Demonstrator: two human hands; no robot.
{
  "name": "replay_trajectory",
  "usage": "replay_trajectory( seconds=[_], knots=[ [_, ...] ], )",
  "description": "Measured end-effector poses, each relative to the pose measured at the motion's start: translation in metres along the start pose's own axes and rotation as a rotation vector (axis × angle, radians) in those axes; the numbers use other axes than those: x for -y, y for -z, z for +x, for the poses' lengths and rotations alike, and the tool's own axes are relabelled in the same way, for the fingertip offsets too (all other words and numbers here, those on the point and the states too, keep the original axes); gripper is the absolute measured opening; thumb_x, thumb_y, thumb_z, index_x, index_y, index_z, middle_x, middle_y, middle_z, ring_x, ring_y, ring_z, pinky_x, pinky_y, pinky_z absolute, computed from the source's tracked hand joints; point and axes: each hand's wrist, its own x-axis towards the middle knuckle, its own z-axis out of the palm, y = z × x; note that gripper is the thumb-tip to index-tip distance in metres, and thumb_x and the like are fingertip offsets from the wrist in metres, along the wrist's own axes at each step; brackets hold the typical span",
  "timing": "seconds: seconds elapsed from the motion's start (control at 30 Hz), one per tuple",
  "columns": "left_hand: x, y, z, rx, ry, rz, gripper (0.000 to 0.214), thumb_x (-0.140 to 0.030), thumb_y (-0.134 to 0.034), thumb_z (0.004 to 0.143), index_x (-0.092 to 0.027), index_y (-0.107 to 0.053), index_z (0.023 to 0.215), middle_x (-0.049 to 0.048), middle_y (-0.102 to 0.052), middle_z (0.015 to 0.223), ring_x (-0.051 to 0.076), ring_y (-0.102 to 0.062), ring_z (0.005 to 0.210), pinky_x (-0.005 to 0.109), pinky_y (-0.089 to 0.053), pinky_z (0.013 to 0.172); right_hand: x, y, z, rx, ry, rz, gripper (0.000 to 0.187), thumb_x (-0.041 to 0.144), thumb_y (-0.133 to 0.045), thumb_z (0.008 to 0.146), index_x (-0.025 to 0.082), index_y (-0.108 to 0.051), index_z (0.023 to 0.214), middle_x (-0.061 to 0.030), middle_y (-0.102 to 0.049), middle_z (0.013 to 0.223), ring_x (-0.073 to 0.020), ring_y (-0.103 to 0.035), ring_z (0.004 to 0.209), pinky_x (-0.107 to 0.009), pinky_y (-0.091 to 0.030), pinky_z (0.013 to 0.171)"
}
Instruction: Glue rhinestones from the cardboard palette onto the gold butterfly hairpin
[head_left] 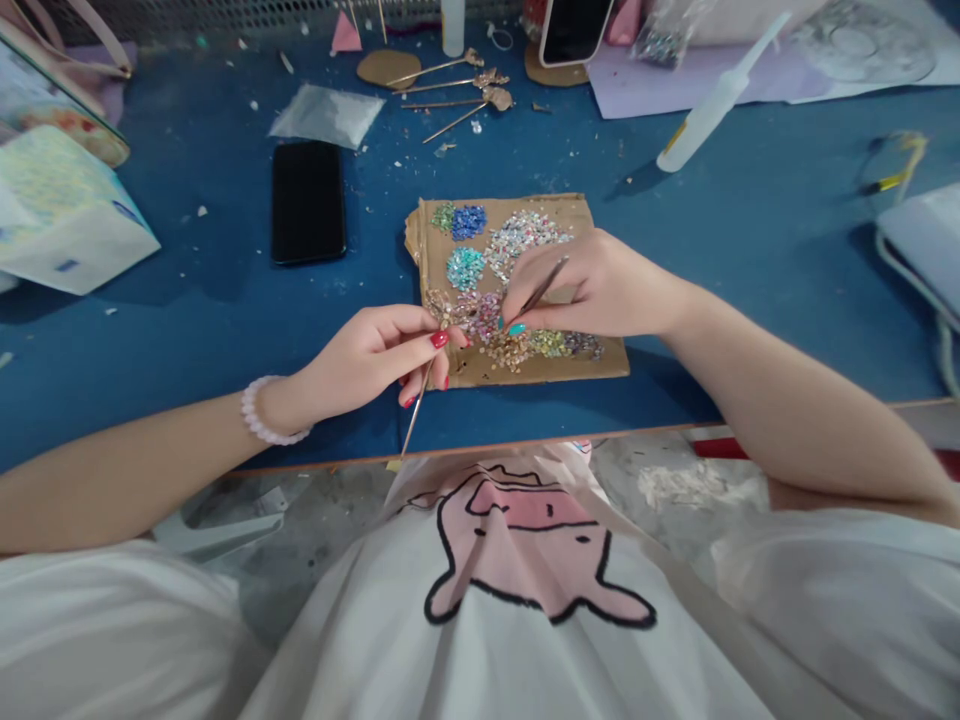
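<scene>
A piece of cardboard [611, 365] lies on the blue table, bearing small piles of coloured rhinestones. Blue stones [469, 221], turquoise stones [465, 268] and clear stones [525, 232] sit toward its far side; gold stones [507, 351] and yellow-green stones [548, 343] are nearer me. Over the cardboard's left edge, my left hand [390, 350] pinches a metal hairpin [417, 412], its long stem slanting down toward the table edge and its ornate head at the fingertips. My right hand [585, 285] grips tweezers [546, 284] above the pink stones; their tips are hidden by the fingers.
Several finished-looking hairpins [450, 85] lie at the back beside a clear plastic bag [328, 116]. A black phone [308, 203] rests left of the cardboard. A white glue bottle [705, 115] stands tilted at back right, and a tissue pack [75, 215] is far left.
</scene>
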Motion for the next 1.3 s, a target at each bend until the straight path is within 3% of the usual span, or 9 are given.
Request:
replay_trajectory(
  seconds=[0.23, 0.47, 1.03, 1.3],
  knots=[
    [-0.0003, -0.0001, 0.0011, 0.0, 0.003, -0.006, 0.014, -0.018, -0.057, 0.098, -0.013, -0.069, 0.094, -0.0008, -0.07, 0.068, 0.003, -0.054, 0.04, 0.012, -0.044, 0.043, -0.0014, 0.0011, -0.0004, 0.027, -0.03, -0.009, 0.029, 0.046, -0.059, 0.095, 0.022, -0.076, 0.095, -0.0022, -0.076, 0.095, -0.018, -0.073, 0.096, -0.034, -0.06, 0.096],
    [0.0002, 0.0006, 0.0004, 0.0, 0.018, 0.0, 0.013, -0.025, -0.062, 0.097, -0.015, -0.071, 0.095, 0.0009, -0.071, 0.068, 0.004, -0.053, 0.04, 0.014, -0.044, 0.043, -0.0018, 0.0015, -0.0011, -0.036, -0.035, -0.003, 0.026, 0.046, -0.061, 0.094, 0.026, -0.077, 0.093, -0.0031, -0.076, 0.096, -0.022, -0.073, 0.1, -0.04, -0.059, 0.103],
    [0.0004, 0.0006, 0.0015, 0.008, 0.014, -0.008, 0.012, -0.024, -0.063, 0.097, -0.013, -0.07, 0.096, 0.0009, -0.071, 0.068, 0.003, -0.054, 0.04, 0.013, -0.044, 0.043, -0.0027, 0.0032, -0.0002, -0.032, -0.016, -0.025, 0.03, 0.047, -0.059, 0.092, 0.023, -0.077, 0.093, -0.0038, -0.078, 0.093, -0.0169, -0.073, 0.094, -0.032, -0.058, 0.098],
    [0.0003, 0.0006, 0.0013, 0.0, 0.02, -0.017, 0.014, -0.029, -0.067, 0.096, -0.017, -0.071, 0.094, 0.0013, -0.071, 0.068, 0.004, -0.053, 0.039, 0.014, -0.044, 0.043, -0.0044, 0.0008, 0.0005, -0.059, -0.003, -0.033, 0.026, 0.043, -0.06, 0.092, 0.023, -0.076, 0.092, -0.0041, -0.077, 0.092, -0.0202, -0.072, 0.093, -0.038, -0.059, 0.095]
  ],
)
